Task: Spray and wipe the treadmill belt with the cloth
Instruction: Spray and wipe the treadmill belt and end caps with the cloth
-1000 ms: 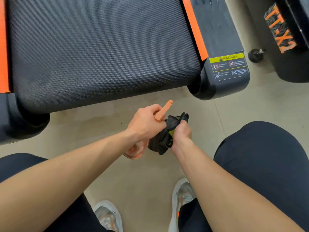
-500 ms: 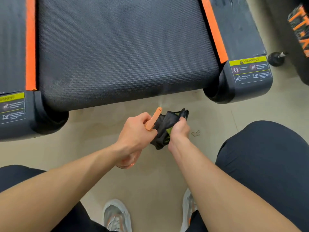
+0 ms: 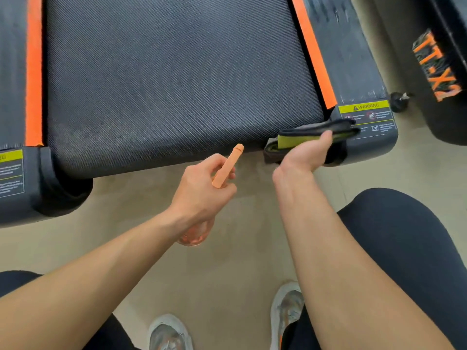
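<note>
Near the belt's [image 3: 177,84] edge, a spray bottle [image 3: 228,165] is gripped in the left hand [image 3: 202,190]; a folded cloth [image 3: 316,131] is clutched in the right hand [image 3: 303,155].

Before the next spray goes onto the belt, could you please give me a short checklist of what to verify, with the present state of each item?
1. Spray bottle gripped by the left hand: ok.
2. Orange nozzle aimed at the treadmill belt: ok, it points at the near edge.
3. Cloth held in the right hand: ok.
4. Cloth out of the nozzle's line: ok, it is off to the right, by the end cap.
5. Liquid left in the bottle: cannot tell, the hand hides most of it.
6. Belt already wet: cannot tell.
</note>
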